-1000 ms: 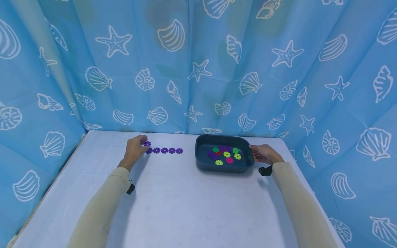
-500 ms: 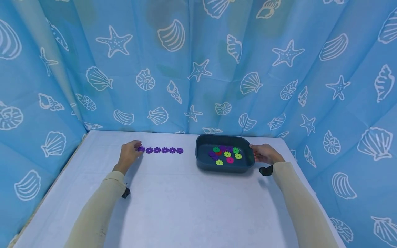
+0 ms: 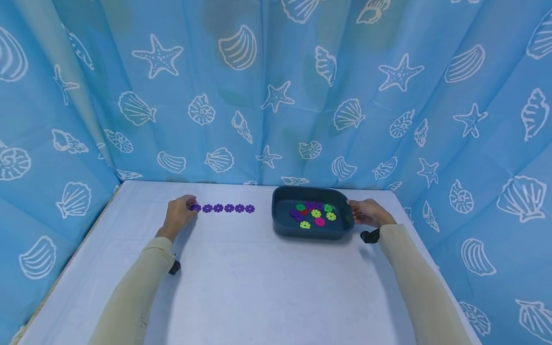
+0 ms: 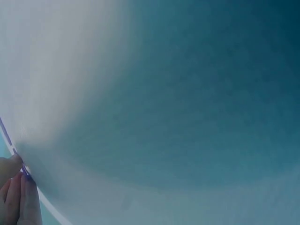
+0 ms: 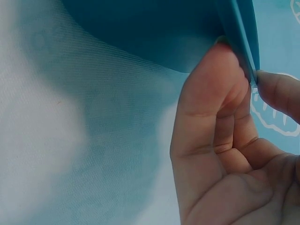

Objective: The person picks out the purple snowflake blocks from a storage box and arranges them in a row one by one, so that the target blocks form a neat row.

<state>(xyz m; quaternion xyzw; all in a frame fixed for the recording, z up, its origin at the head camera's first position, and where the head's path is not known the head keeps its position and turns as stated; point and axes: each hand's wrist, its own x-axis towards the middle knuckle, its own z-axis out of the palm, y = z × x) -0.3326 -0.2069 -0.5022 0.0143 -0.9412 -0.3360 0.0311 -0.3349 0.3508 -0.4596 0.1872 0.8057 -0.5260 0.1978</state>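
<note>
Left grip (image 3: 178,215) pinches a purple disc (image 3: 196,207).

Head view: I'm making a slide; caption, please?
Left hand pinching the leftmost disc in a purple row, right hand gripping the dark tray.

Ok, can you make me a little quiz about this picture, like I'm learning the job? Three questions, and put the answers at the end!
1. True or false: the right hand is holding the right end of the dark tray.

2. What colour is the row of flower-shaped pieces on the table?
A) yellow
B) purple
C) green

3. How many pieces are in that row, counting the end piece at the fingertips of the left hand?

Key:
1. True
2. B
3. Six
</note>
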